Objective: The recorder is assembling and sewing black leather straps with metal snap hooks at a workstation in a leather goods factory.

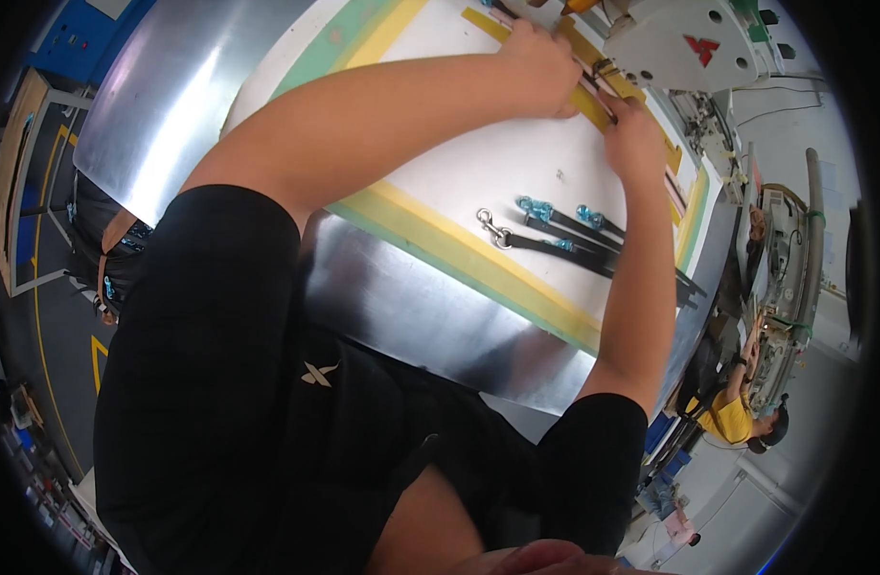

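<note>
Both my hands work at the far edge of a white work surface [440,144], close to the machine head. My left hand [543,69] has its fingers bent down over a narrow dark strap that lies along a yellow guide strip [593,103]. To its right, my right hand [635,134] pinches the same strap [587,77] with thumb and fingers. Below the hands lie several black straps [560,251], partly hidden by my right forearm. One ends in a metal snap hook [492,228]; others carry fittings in blue wrapping [536,208].
A pale industrial sewing machine [684,43] stands at the far right. Green and yellow tape [459,244] edges the work surface, with shiny sheet metal [440,311] beside it. A dark bundle [114,259] sits at left. One person in yellow [727,417] and another person [674,522] are at right.
</note>
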`<action>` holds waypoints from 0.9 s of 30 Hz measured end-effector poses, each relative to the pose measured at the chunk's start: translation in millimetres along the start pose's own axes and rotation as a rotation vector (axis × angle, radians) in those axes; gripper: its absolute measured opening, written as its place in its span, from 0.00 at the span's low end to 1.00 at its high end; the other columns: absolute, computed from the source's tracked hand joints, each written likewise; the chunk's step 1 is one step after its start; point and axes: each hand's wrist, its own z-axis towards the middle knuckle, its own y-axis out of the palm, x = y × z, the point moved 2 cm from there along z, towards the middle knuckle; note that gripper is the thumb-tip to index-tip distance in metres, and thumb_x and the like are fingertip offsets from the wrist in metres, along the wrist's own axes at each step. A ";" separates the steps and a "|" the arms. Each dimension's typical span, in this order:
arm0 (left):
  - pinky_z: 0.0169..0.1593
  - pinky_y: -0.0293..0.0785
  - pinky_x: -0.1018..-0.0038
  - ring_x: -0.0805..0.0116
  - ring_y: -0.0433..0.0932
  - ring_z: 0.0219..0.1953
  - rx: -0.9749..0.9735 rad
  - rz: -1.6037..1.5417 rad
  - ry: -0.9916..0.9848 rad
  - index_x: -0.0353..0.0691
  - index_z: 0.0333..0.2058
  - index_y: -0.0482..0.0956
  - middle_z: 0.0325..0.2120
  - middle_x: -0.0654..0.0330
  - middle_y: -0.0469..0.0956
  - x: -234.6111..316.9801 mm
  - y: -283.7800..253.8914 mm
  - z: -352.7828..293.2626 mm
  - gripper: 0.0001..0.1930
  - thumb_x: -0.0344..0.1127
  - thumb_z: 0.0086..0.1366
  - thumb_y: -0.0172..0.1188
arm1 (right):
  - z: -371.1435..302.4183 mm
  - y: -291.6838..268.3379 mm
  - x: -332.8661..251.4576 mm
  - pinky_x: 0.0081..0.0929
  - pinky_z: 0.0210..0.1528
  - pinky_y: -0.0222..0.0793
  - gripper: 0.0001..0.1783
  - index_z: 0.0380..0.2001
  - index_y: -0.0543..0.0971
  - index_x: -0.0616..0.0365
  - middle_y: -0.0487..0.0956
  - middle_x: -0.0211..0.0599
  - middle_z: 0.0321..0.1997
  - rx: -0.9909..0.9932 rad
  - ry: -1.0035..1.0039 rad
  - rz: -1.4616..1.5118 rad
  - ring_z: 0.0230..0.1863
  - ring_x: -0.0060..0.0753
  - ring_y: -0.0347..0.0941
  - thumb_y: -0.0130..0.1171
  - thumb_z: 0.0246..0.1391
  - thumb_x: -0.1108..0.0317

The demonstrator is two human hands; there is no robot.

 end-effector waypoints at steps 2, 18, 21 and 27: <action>0.54 0.73 0.54 0.55 0.81 0.52 -0.021 -0.019 0.027 0.44 0.49 0.86 0.47 0.52 0.81 -1.2 2.9 3.1 0.28 0.62 0.65 0.61 | -1.8 -2.6 8.4 0.47 0.56 0.75 0.26 0.56 0.85 0.43 0.82 0.43 0.53 -0.022 -0.004 0.008 0.53 0.53 0.80 0.51 0.58 0.74; 0.59 0.69 0.52 0.49 0.76 0.58 -0.151 -0.101 0.019 0.41 0.53 0.83 0.53 0.46 0.78 18.8 -16.1 11.3 0.30 0.60 0.64 0.62 | -15.2 2.9 42.0 0.44 0.56 0.74 0.24 0.55 0.85 0.47 0.82 0.42 0.51 0.016 -0.015 0.000 0.51 0.51 0.79 0.51 0.58 0.72; 0.59 0.69 0.51 0.48 0.76 0.58 -0.141 -0.120 0.024 0.41 0.54 0.83 0.53 0.46 0.78 26.5 -12.9 12.5 0.30 0.59 0.64 0.63 | -16.0 3.7 42.9 0.44 0.56 0.75 0.24 0.56 0.85 0.46 0.82 0.41 0.51 0.025 -0.007 0.012 0.51 0.51 0.79 0.51 0.58 0.72; 0.57 0.70 0.51 0.50 0.78 0.56 -0.121 -0.100 -0.002 0.40 0.52 0.83 0.52 0.46 0.78 37.5 -19.4 11.5 0.29 0.59 0.63 0.63 | -20.1 6.9 46.3 0.43 0.57 0.76 0.27 0.58 0.83 0.41 0.81 0.38 0.55 0.050 -0.021 -0.002 0.53 0.48 0.80 0.52 0.57 0.74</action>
